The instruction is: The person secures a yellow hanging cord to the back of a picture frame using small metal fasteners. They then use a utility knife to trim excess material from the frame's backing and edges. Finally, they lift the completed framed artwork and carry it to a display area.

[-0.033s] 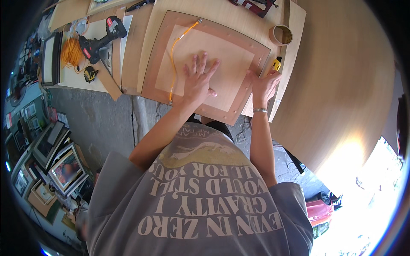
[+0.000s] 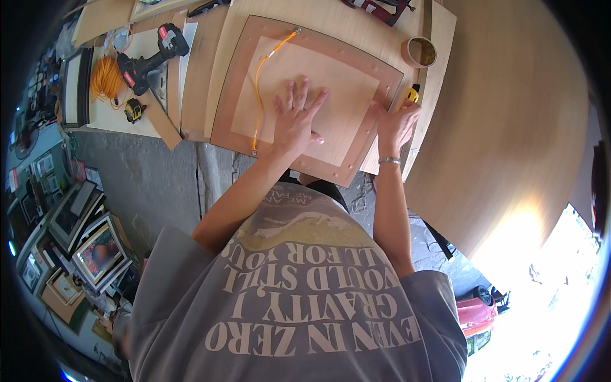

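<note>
Fingers of your left hand (image 2: 296, 121) are spread wide, flat on the panel (image 2: 337, 89) in the middle of the frame (image 2: 232, 95). Your right hand (image 2: 396, 124) grips the frame's right edge, fingers curled, possibly round a yellow tool; I can't tell. Nothing has shifted since the last look, so the panel is pinned. The frame's near corner overhangs the bench. Tape roll (image 2: 420, 52) sits close on the right, and there is free room on the left before the drill (image 2: 153, 54).

The large square brown-bordered wooden frame back (image 2: 254, 121) is lying on the pale plywood bench (image 2: 344, 32). At its ten o'clock a black-and-red cordless drill (image 2: 149, 57) is sitting; at two o'clock a tan roll of tape (image 2: 419, 52) is resting. The left hand (image 2: 296, 121) is lying on the frame back, the right hand (image 2: 396, 124) at its three o'clock edge.
</note>
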The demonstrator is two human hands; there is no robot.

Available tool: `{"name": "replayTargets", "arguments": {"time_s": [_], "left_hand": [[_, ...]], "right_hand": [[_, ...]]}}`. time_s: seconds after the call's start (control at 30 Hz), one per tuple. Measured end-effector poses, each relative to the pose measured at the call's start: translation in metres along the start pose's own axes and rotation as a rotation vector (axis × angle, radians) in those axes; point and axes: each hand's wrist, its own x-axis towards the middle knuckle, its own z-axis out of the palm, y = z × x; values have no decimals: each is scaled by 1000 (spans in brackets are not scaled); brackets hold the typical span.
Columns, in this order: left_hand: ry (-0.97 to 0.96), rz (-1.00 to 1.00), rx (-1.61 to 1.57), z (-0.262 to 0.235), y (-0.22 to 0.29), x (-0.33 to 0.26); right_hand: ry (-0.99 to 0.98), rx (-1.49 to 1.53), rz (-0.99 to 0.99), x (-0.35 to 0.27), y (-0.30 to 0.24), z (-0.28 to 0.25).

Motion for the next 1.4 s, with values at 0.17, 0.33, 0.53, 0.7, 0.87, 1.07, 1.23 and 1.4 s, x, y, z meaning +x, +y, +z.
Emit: {"name": "replayTargets", "arguments": {"time_s": [0.17, 0.33, 0.53, 0.7, 0.87, 1.07, 1.23, 1.4], "left_hand": [[-18, -7, 28, 2, -1, 2], [-14, -23, 15, 1, -1, 1], [21, -19, 14, 0, 0, 2], [1, -36, 32, -2, 1, 3], [29, -22, 59, -3, 1, 1], [42, -10, 59, -1, 0, 0], [37, -12, 64, 0, -2, -1], [53, -4, 42, 2, -4, -2]], "right_hand": [[64, -56, -5, 49, -14, 14], [88, -53, 3, 82, -14, 14], [41, -164, -133, 62, 5, 16], [-133, -174, -194, -45, 33, -2], [-309, -173, -198, -153, 49, -31], [-375, -122, -280, -154, 47, -30], [-325, -73, -460, -156, 41, -20], [-384, -169, -290, -155, 64, -42]]}}
